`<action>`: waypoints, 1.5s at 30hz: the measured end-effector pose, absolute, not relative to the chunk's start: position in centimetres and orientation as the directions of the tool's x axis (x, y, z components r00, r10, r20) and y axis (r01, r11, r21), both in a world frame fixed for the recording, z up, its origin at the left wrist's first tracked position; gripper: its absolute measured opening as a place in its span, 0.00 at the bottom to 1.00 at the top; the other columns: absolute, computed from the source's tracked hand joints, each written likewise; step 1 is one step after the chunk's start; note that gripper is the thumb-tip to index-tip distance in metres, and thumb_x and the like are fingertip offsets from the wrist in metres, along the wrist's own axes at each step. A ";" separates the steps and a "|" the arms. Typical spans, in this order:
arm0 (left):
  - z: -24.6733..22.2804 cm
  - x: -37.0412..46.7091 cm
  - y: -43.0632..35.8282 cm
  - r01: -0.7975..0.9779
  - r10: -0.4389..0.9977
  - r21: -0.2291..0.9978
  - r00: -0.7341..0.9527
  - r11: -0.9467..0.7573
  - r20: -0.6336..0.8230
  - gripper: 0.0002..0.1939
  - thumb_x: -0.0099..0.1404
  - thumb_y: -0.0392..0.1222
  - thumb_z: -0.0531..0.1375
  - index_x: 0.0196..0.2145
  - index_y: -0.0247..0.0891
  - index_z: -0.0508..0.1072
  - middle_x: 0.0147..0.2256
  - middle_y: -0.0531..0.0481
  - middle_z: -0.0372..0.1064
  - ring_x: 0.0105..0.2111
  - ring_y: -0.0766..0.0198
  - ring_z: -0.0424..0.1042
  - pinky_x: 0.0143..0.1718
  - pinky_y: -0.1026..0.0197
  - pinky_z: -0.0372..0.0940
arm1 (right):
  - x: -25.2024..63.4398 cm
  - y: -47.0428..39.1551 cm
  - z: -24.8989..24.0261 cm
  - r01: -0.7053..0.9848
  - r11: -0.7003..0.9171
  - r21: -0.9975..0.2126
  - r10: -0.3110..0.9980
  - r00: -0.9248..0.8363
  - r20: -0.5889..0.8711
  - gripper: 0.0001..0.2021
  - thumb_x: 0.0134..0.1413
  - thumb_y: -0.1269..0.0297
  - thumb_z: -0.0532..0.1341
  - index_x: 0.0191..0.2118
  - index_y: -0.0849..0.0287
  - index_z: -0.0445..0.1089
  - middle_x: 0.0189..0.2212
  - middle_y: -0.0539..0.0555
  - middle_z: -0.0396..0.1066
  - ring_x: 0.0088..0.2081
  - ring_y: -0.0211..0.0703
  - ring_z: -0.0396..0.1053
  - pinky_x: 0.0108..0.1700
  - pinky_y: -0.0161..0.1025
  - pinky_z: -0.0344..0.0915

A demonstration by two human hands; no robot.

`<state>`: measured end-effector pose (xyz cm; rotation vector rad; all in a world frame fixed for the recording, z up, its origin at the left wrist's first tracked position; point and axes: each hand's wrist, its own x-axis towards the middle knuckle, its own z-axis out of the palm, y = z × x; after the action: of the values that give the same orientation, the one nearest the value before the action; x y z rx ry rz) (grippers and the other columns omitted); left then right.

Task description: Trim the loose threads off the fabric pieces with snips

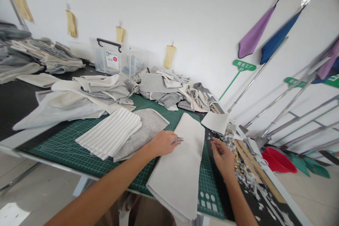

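My left hand [164, 143] is closed around small snips [178, 139], whose metal tips point right over a long off-white folded cloth [180, 169]. That cloth lies on the green cutting mat [106, 167] and hangs over the table's front edge. Right of the cloth, my right hand [221, 153] is raised a little with its fingers apart and nothing in them. A white-and-grey striped stack of cloth [109, 132] rests partly on a grey cloth [148, 127], left of the off-white one.
Cloth heaps [164, 88] stand behind the mat, beside a clear lidded box [107, 58]. Scraps [246, 176] and wooden strips [259, 169] line the right edge. A red basin [279, 159] sits on the floor. Yellow gloves [169, 56] hang on the wall.
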<state>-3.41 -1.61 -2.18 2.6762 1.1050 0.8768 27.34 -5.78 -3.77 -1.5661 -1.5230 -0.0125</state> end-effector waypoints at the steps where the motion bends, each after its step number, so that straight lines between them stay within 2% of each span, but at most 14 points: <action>1: -2.2 -3.4 -1.6 0.609 0.675 0.312 0.570 -0.730 0.467 0.16 0.71 0.49 0.52 0.37 0.38 0.75 0.36 0.46 0.74 0.38 0.57 0.73 0.39 0.58 0.65 | 27.3 -5.8 -3.7 0.793 0.192 -0.578 0.783 0.232 0.578 0.17 0.56 0.57 0.58 0.48 0.59 0.72 0.37 0.57 0.76 0.37 0.47 0.73 0.45 0.47 0.70; 4: -2.1 -3.4 -1.7 0.601 0.668 0.310 0.577 -0.737 0.469 0.16 0.71 0.48 0.51 0.38 0.38 0.74 0.36 0.47 0.74 0.39 0.58 0.73 0.40 0.59 0.64 | 27.3 -6.0 -3.6 0.795 0.196 -0.574 0.782 0.227 0.581 0.18 0.56 0.57 0.58 0.49 0.59 0.71 0.37 0.57 0.76 0.37 0.47 0.74 0.44 0.47 0.70; 9: -2.0 -3.4 -1.7 0.610 0.676 0.311 0.569 -0.729 0.468 0.16 0.70 0.52 0.53 0.38 0.38 0.74 0.37 0.47 0.74 0.38 0.58 0.73 0.38 0.59 0.65 | 27.2 -6.0 -3.5 0.793 0.189 -0.578 0.783 0.233 0.576 0.18 0.55 0.56 0.58 0.49 0.59 0.71 0.37 0.57 0.76 0.37 0.47 0.74 0.45 0.46 0.70; 16: -1.9 -3.4 -1.8 0.612 0.679 0.310 0.573 -0.727 0.459 0.16 0.71 0.48 0.51 0.36 0.37 0.74 0.36 0.47 0.74 0.38 0.58 0.73 0.39 0.59 0.65 | 27.2 -5.8 -3.5 0.789 0.193 -0.583 0.784 0.234 0.576 0.18 0.56 0.57 0.58 0.50 0.59 0.71 0.38 0.57 0.76 0.37 0.47 0.73 0.45 0.46 0.70; 20: -1.7 -3.4 -1.9 0.616 0.687 0.320 0.564 -0.720 0.459 0.16 0.70 0.51 0.52 0.39 0.38 0.74 0.37 0.46 0.74 0.38 0.58 0.73 0.38 0.59 0.65 | 27.2 -5.9 -3.6 0.792 0.191 -0.580 0.780 0.236 0.579 0.18 0.56 0.57 0.58 0.50 0.59 0.71 0.38 0.58 0.76 0.36 0.47 0.73 0.44 0.47 0.71; 22: -1.8 -3.4 -1.9 0.621 0.693 0.322 0.563 -0.714 0.451 0.18 0.70 0.52 0.53 0.38 0.37 0.74 0.36 0.45 0.74 0.38 0.57 0.73 0.38 0.58 0.65 | 27.2 -5.9 -3.6 0.793 0.189 -0.579 0.780 0.237 0.580 0.18 0.56 0.57 0.58 0.49 0.59 0.71 0.38 0.58 0.76 0.36 0.47 0.73 0.43 0.47 0.71; 26: -1.7 -3.4 -1.7 0.604 0.684 0.329 0.583 -0.726 0.437 0.19 0.72 0.47 0.50 0.33 0.37 0.76 0.32 0.47 0.75 0.35 0.59 0.73 0.38 0.59 0.65 | 27.1 -6.0 -3.5 0.789 0.198 -0.582 0.780 0.233 0.581 0.18 0.56 0.57 0.58 0.50 0.59 0.71 0.37 0.57 0.76 0.36 0.47 0.73 0.43 0.47 0.71; 30: -1.4 -3.4 -2.0 0.589 0.681 0.347 0.582 -0.730 0.444 0.16 0.73 0.47 0.49 0.44 0.42 0.75 0.38 0.49 0.75 0.39 0.61 0.73 0.41 0.61 0.64 | 27.1 -5.9 -3.5 0.780 0.209 -0.590 0.783 0.228 0.579 0.18 0.56 0.57 0.58 0.50 0.59 0.70 0.37 0.57 0.76 0.36 0.47 0.73 0.44 0.47 0.71; 34: -1.4 -3.5 -2.5 0.630 0.717 0.352 0.547 -0.692 0.431 0.22 0.70 0.56 0.51 0.51 0.42 0.72 0.43 0.44 0.74 0.42 0.54 0.73 0.41 0.55 0.65 | 27.2 -5.9 -3.6 0.779 0.209 -0.591 0.784 0.229 0.578 0.18 0.56 0.57 0.58 0.50 0.59 0.70 0.38 0.57 0.76 0.37 0.47 0.73 0.44 0.47 0.71; 36: -1.4 -3.6 -2.6 0.641 0.726 0.351 0.542 -0.683 0.423 0.24 0.69 0.59 0.51 0.50 0.42 0.73 0.42 0.44 0.74 0.41 0.53 0.73 0.41 0.54 0.65 | 27.2 -5.9 -3.6 0.780 0.201 -0.593 0.782 0.236 0.576 0.18 0.56 0.57 0.58 0.50 0.59 0.70 0.38 0.57 0.76 0.37 0.47 0.73 0.45 0.47 0.71; 40: -1.4 -3.8 -2.4 0.633 0.717 0.343 0.563 -0.694 0.412 0.21 0.71 0.55 0.48 0.46 0.45 0.75 0.38 0.47 0.74 0.39 0.55 0.74 0.39 0.56 0.65 | 27.2 -5.9 -3.6 0.788 0.196 -0.584 0.783 0.233 0.576 0.18 0.56 0.57 0.58 0.50 0.58 0.70 0.37 0.57 0.76 0.37 0.47 0.73 0.45 0.48 0.70; 45: -1.6 -3.7 -2.1 0.604 0.692 0.340 0.596 -0.721 0.408 0.20 0.70 0.55 0.51 0.42 0.40 0.76 0.37 0.46 0.74 0.39 0.56 0.73 0.40 0.57 0.65 | 27.3 -5.9 -3.7 0.796 0.185 -0.576 0.785 0.233 0.575 0.18 0.56 0.57 0.58 0.50 0.58 0.70 0.38 0.57 0.76 0.36 0.47 0.73 0.44 0.47 0.71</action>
<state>-3.70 -2.09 -1.57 2.6547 1.0871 0.7860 27.31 -5.87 -3.67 -1.5726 -1.5258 -0.0155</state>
